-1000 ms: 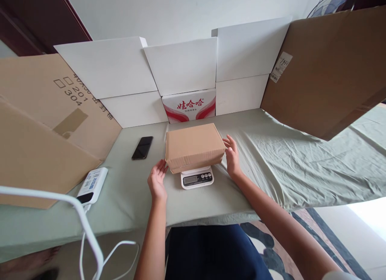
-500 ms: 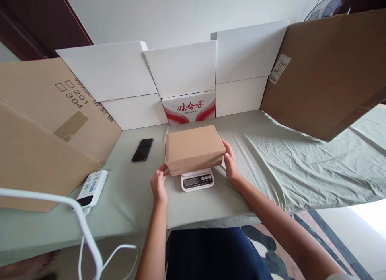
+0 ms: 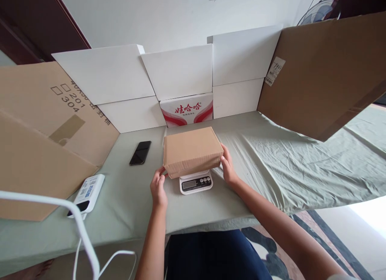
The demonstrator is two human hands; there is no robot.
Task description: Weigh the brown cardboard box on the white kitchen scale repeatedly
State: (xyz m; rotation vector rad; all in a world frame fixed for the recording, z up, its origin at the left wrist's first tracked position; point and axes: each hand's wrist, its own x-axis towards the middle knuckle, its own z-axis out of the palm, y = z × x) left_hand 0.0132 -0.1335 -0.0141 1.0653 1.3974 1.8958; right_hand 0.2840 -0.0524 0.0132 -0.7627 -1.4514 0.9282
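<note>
- On the tabletop (image 3: pixel 271 167), a brown cardboard box (image 3: pixel 191 151) was seen resting on a small white scale (image 3: pixel 196 182), with its display left clear at the near edge.
- The box was gripped at its near left corner by the left hand (image 3: pixel 159 185) and at its right end by the right hand (image 3: pixel 227 167).
- The weighing seemed begun but not finished, as the box had not been let go.
- The display's digits could not be read, and most of the scale's platform was hidden under the box.
</note>
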